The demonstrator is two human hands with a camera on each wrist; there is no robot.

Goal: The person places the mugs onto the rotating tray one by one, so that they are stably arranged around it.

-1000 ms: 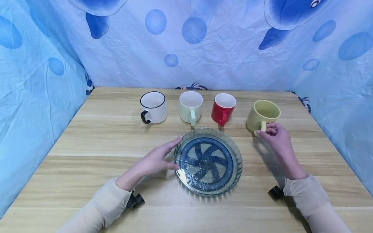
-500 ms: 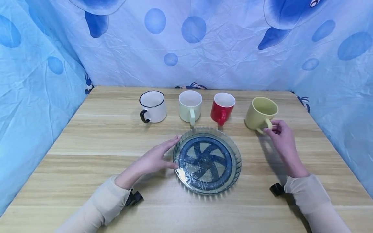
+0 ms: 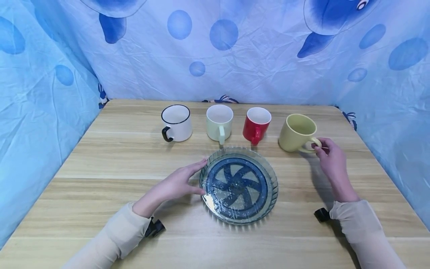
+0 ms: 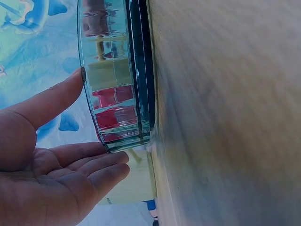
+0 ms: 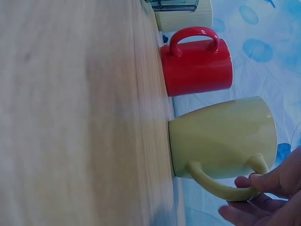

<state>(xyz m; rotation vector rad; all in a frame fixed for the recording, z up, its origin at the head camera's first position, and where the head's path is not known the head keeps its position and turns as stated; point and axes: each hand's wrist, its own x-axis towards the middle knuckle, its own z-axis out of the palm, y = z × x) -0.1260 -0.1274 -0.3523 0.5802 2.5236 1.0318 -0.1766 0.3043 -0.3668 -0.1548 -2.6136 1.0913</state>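
My right hand (image 3: 332,158) pinches the handle of a yellow-green mug (image 3: 295,134) between thumb and fingers. The mug stands upright at the right end of a row, its handle pointing right. In the right wrist view the fingertips (image 5: 256,181) close on the handle near the mug's rim. With fingers spread and nearly straight, my left hand (image 3: 178,183) touches the left rim of a round glass plate (image 3: 273,179) with a blue swirl pattern. From the left wrist view, the thumb and fingers of that hand meet the plate's upper edge while the plate sits flat on the table.
Left of the yellow-green mug stand a red mug (image 3: 252,127), a pale mint mug (image 3: 215,129) and a white mug (image 3: 181,130) with black rim and handle. Behind the wooden table (image 3: 100,209) hangs a blue patterned cloth (image 3: 268,67).
My right hand has turned the yellow-green mug so its handle swings from the front to the right, and the mug has shifted slightly left. The left hand and plate have stayed put.
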